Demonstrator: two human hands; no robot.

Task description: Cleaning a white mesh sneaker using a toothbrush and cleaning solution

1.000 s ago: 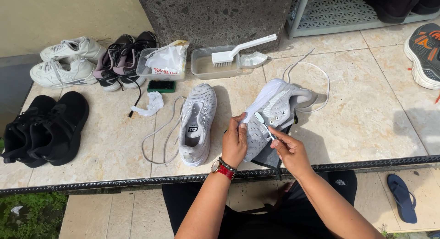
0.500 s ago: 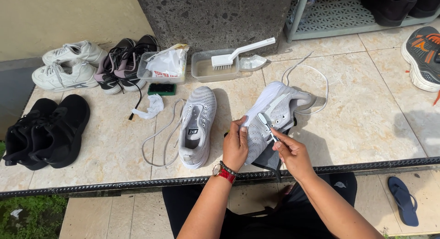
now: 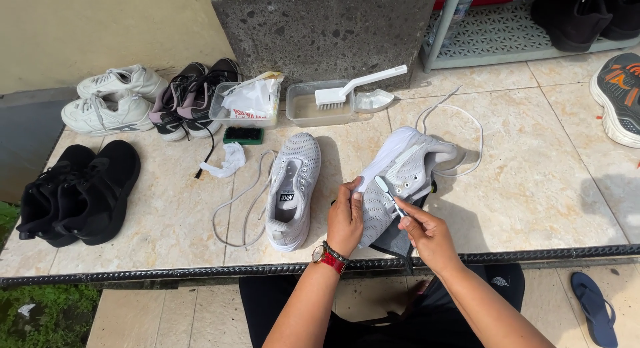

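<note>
Left hand point(image 3: 345, 218) grip closed on grey sneaker point(image 3: 400, 178), right hand point(image 3: 427, 231) pinching perhaps a small brush point(image 3: 387, 191)

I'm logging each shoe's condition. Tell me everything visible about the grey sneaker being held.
The grey sneaker is light grey knit mesh with a white sole, tipped on its side on the tiled ledge. The left hand grips its toe end; the right hand holds a small brush against its upper. A loose white lace curls behind it, and a dark cloth lies beneath.
</note>
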